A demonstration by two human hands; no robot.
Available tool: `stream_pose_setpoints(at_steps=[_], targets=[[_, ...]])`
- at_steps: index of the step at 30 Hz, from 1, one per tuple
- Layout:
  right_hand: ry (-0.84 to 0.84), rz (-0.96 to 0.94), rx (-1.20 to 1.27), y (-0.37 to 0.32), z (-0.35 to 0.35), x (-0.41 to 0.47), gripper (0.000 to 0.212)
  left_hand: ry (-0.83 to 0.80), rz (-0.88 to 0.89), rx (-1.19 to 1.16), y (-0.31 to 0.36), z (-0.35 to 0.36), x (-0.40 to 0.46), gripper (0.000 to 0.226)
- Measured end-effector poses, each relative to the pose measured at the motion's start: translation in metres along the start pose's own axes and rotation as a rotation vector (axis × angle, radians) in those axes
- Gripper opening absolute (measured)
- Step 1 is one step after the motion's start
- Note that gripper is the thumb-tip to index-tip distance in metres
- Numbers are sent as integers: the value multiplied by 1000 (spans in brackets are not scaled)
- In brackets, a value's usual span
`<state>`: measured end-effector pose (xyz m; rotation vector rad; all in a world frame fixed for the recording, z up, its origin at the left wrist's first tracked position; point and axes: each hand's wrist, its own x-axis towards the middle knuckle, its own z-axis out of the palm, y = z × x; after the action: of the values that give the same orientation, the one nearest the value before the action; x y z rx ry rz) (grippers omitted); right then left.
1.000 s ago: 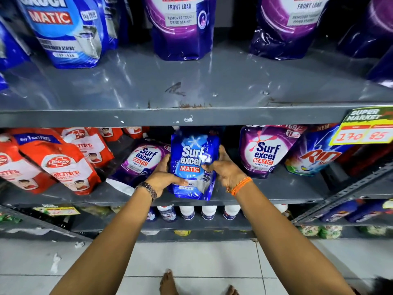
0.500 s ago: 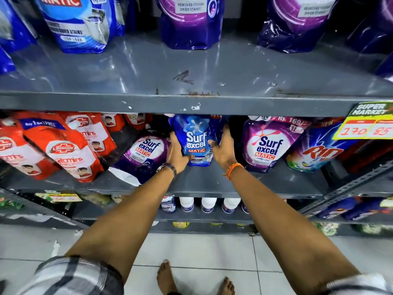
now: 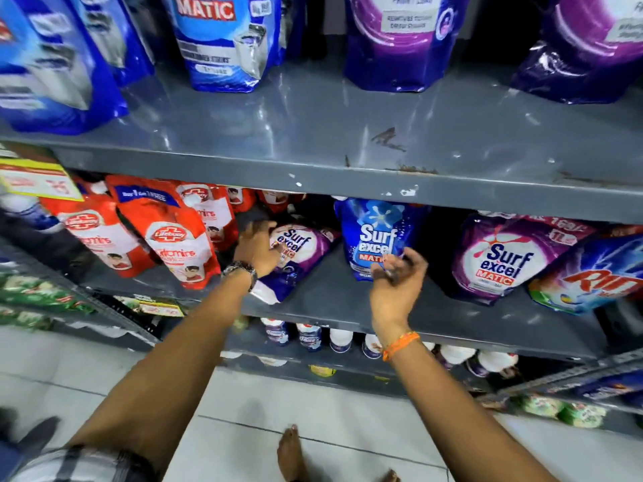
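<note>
A blue Surf Excel Matic pouch (image 3: 375, 234) stands upright on the grey middle shelf (image 3: 348, 300), with neither hand on it. My right hand (image 3: 396, 283) hovers just in front of its lower right corner, fingers loosely curled and holding nothing. To its left a purple Surf Excel pouch (image 3: 302, 262) lies tilted on the same shelf. My left hand (image 3: 255, 250) grips that pouch at its upper left edge, thumb across the front. The view is blurred by motion.
Red Lifebuoy pouches (image 3: 170, 238) fill the shelf's left side. Another purple Surf Excel pouch (image 3: 501, 262) and a Rin pouch (image 3: 591, 276) stand at the right. The upper shelf (image 3: 313, 133) juts out overhead with large pouches. White bottles (image 3: 309, 337) line the lower shelf.
Both hands have let go of the blue pouch, which now stands on the shelf. My left hand moved left onto the purple pouch; my right hand drew back. The view swung left.
</note>
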<state>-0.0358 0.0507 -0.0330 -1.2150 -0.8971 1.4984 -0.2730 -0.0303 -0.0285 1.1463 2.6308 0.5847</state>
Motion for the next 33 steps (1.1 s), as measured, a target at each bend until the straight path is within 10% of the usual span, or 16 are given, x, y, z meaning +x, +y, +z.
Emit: stream_pose_setpoints(at_steps=[8,16,33], targets=[[-340,503,-246,38,108,-18,19,-301,-245,-264,-56,20,48,82],[-350,529,-376,67,120,18,45,-299,-454,-877,-49,10,8,65],[-407,-105,-318,12,133,-4,69,27,-142,-1097,-33,-16,-7,104]])
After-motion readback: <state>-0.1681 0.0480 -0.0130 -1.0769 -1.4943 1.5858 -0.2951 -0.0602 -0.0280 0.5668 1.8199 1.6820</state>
